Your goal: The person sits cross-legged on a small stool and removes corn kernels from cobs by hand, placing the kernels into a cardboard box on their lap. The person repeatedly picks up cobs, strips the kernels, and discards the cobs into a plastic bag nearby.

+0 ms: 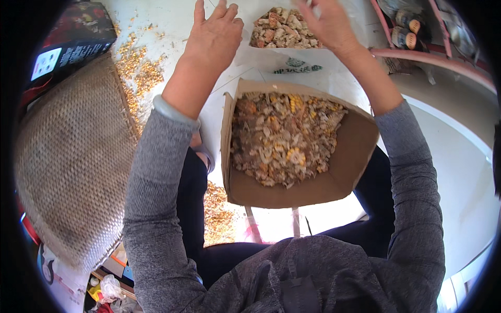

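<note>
My left hand (215, 41) is over the white floor at the top, back upward and fingers apart, with nothing visible in it. My right hand (330, 25), blurred, is at the right side of a pale bag (250, 58) with printed writing. Its fingertips run towards the picture's top edge, and whether they hold something is unclear. Broken corn cob pieces (283, 29) fill the bag's mouth. Nearer to me, between my legs, a cardboard box (340, 164) contains chaff and cob bits (282, 137), some still bearing yellow kernels (296, 156).
Loose corn kernels (146, 74) lie scattered on the floor at left, with more kernels (217, 215) below the box. A woven mat (78, 156) leans beside a dark printed carton (82, 35). At right stands a pink rack (430, 58) with bottles (405, 37).
</note>
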The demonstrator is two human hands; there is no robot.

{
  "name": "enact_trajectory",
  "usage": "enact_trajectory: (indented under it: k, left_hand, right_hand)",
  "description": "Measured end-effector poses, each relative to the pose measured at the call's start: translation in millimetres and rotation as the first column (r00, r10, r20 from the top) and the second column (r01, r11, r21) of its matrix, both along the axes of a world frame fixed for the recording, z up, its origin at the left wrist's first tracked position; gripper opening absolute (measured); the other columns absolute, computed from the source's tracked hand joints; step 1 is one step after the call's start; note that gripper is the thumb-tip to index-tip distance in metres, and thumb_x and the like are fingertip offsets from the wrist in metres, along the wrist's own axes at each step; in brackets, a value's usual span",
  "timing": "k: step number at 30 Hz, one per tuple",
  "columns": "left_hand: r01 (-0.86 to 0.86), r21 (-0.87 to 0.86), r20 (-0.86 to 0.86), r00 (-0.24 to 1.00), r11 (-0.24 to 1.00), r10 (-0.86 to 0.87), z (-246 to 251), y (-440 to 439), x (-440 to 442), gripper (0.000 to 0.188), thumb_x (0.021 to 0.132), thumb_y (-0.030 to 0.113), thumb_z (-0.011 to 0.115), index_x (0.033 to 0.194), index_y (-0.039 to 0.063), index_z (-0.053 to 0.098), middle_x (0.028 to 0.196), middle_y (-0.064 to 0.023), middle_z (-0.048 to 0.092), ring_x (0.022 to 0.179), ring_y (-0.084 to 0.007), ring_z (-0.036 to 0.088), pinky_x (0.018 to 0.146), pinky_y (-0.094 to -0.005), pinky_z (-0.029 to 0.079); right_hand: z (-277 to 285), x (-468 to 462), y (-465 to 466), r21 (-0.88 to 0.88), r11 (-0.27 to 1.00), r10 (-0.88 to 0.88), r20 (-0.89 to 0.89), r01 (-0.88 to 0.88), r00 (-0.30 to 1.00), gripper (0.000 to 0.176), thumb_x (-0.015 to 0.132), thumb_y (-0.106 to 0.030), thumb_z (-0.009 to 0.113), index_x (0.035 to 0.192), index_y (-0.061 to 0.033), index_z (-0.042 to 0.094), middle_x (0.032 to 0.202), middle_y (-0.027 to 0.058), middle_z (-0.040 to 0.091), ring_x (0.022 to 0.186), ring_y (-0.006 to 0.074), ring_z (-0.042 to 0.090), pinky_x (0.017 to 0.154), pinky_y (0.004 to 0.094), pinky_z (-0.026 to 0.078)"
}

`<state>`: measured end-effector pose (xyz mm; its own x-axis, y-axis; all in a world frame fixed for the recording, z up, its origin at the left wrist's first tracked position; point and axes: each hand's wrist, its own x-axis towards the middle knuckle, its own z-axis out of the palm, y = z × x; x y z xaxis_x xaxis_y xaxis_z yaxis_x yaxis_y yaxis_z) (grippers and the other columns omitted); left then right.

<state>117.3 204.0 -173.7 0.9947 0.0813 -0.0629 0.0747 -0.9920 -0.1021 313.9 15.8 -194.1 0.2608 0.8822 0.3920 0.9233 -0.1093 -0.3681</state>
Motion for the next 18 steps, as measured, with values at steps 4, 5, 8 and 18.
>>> enact_trajectory:
  k: [4, 5, 8, 18]
  left_hand:
    - [-0.004, -0.035, 0.044, 0.999, 0.999, 0.006, 58, -19, -26, 0.029, 0.087, 0.023, 0.063, 0.110, 0.006, 0.061, 0.130, -0.0157, 0.054, 0.134, -0.0336, 0.040, 0.113, -0.0617, 0.019]
    - [-0.011, -0.028, 0.022, 1.000, 1.000, 0.012, 77, -25, -35, 0.029, 0.087, 0.023, 0.063, 0.110, 0.006, 0.061, 0.130, -0.0157, 0.054, 0.133, -0.0338, 0.041, 0.112, -0.0619, 0.020]
    - [-0.005, -0.007, 0.025, 1.000, 1.000, 0.005, 147, -54, -53, 0.032, 0.086, 0.024, 0.064, 0.112, 0.005, 0.060, 0.128, -0.0155, 0.055, 0.130, -0.0345, 0.043, 0.112, -0.0609, 0.022]
    - [-0.079, -0.146, 0.449, 0.883, 0.986, 0.137, 235, -156, -130, 0.025, 0.087, 0.020, 0.065, 0.108, 0.006, 0.062, 0.108, -0.0104, 0.064, 0.109, -0.0266, 0.059, 0.104, -0.0541, 0.033]
  right_hand:
    - [45, -45, -41, 0.047, 0.974, -0.206, -0.201, 0.220, 0.958, 0.023, 0.089, -0.012, 0.060, 0.111, -0.0038, 0.063, 0.099, 0.0145, 0.066, 0.088, 0.0257, 0.064, 0.081, 0.0351, 0.051]
    - [64, -63, -48, 0.110, 0.947, -0.263, -0.272, 0.301, 0.926, 0.021, 0.089, -0.008, 0.059, 0.109, -0.0060, 0.066, 0.092, 0.0103, 0.068, 0.081, 0.0216, 0.064, 0.078, 0.0328, 0.051]
    - [89, -110, -98, 0.123, 0.870, -0.373, -0.468, 0.477, 0.801, 0.019, 0.092, -0.011, 0.060, 0.108, -0.0048, 0.066, 0.087, 0.0070, 0.068, 0.083, 0.0127, 0.063, 0.078, 0.0280, 0.049]
    - [21, -197, -177, -0.199, 0.697, -0.686, -0.465, 0.689, 0.560, 0.030, 0.086, -0.002, 0.055, 0.116, 0.0016, 0.060, 0.115, 0.0231, 0.060, 0.105, 0.0416, 0.058, 0.091, 0.0438, 0.047]
